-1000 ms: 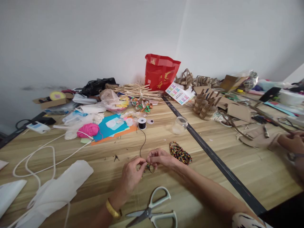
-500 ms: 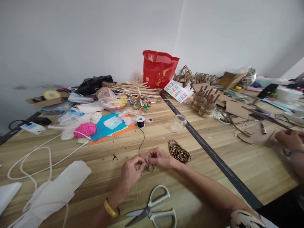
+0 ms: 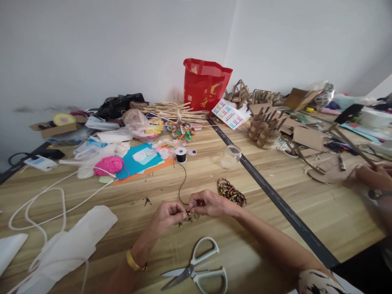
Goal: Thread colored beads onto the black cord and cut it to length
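Note:
My left hand and my right hand meet over the table, both with fingers pinched. Between them hangs a small string of coloured beads on black cord. My left fingertips grip the beaded piece, and my right fingertips pinch the cord beside it. From there the black cord runs back to a spool. Open-bladed scissors with white handles lie just below my hands. A coiled pile of multicoloured bead strings rests beyond my right wrist.
A glass jar stands near a dark strip across the table. Pink yarn and blue paper lie at left, behind a white cable. Another person's hand is at right. A red bag stands at the back.
My left hand has turned a little and the wrist has shifted left. More of the beads now show hanging below my fingertips. The other person's hand holds a brown strip now raised higher.

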`<action>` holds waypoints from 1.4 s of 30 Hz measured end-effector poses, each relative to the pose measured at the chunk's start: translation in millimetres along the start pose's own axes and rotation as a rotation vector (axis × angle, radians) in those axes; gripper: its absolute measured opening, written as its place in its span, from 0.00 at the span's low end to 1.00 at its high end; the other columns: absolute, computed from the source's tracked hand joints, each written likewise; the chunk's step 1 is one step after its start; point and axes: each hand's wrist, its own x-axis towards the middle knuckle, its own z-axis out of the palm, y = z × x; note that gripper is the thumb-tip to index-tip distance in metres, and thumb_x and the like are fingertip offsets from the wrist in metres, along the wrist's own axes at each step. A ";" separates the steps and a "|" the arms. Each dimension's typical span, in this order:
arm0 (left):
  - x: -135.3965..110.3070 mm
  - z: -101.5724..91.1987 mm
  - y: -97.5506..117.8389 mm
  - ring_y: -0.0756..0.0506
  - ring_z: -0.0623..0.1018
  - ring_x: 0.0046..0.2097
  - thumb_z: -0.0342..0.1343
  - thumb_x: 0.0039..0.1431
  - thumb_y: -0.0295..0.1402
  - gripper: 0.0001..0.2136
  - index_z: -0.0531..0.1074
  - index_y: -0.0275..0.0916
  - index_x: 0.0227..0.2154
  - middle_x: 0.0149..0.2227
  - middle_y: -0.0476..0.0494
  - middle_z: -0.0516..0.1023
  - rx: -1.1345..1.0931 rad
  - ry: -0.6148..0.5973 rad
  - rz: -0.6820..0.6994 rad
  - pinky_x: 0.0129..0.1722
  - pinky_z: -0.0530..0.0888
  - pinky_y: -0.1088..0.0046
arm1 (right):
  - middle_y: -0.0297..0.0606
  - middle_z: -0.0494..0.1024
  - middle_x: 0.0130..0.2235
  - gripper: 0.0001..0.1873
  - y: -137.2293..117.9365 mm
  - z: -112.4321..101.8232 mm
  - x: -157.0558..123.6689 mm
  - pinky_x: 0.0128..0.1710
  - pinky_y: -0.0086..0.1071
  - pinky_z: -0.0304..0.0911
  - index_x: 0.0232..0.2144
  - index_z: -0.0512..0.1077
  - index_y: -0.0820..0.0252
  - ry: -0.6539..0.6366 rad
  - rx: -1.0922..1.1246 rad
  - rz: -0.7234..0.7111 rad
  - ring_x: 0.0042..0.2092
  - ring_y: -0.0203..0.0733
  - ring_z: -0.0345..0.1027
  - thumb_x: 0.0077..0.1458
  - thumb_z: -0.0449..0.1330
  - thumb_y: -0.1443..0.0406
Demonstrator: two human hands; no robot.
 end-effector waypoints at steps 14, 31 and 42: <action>2.5 2.9 -8.2 0.52 0.68 0.21 0.62 0.38 0.35 0.10 0.68 0.35 0.18 0.18 0.48 0.72 0.050 0.036 0.064 0.22 0.63 0.78 | 0.28 0.69 0.24 0.05 3.3 -1.7 -0.1 0.24 0.20 0.51 0.31 0.73 0.65 -0.001 -0.189 -0.059 0.24 0.28 0.58 0.50 0.57 0.73; 3.3 12.0 -14.7 0.48 0.77 0.27 0.57 0.42 0.24 0.03 0.75 0.33 0.22 0.24 0.43 0.80 0.214 0.148 0.142 0.30 0.72 0.73 | 0.30 0.69 0.25 0.05 1.9 -2.2 -3.0 0.25 0.20 0.52 0.32 0.73 0.65 0.014 -0.245 -0.111 0.26 0.29 0.59 0.53 0.56 0.71; 4.6 13.6 -17.3 0.48 0.74 0.25 0.57 0.45 0.28 0.04 0.74 0.34 0.20 0.22 0.45 0.77 0.283 0.129 0.132 0.28 0.69 0.75 | 0.31 0.71 0.26 0.05 -1.4 -1.8 -3.3 0.27 0.21 0.54 0.31 0.72 0.64 -0.001 -0.248 -0.094 0.27 0.30 0.59 0.53 0.55 0.72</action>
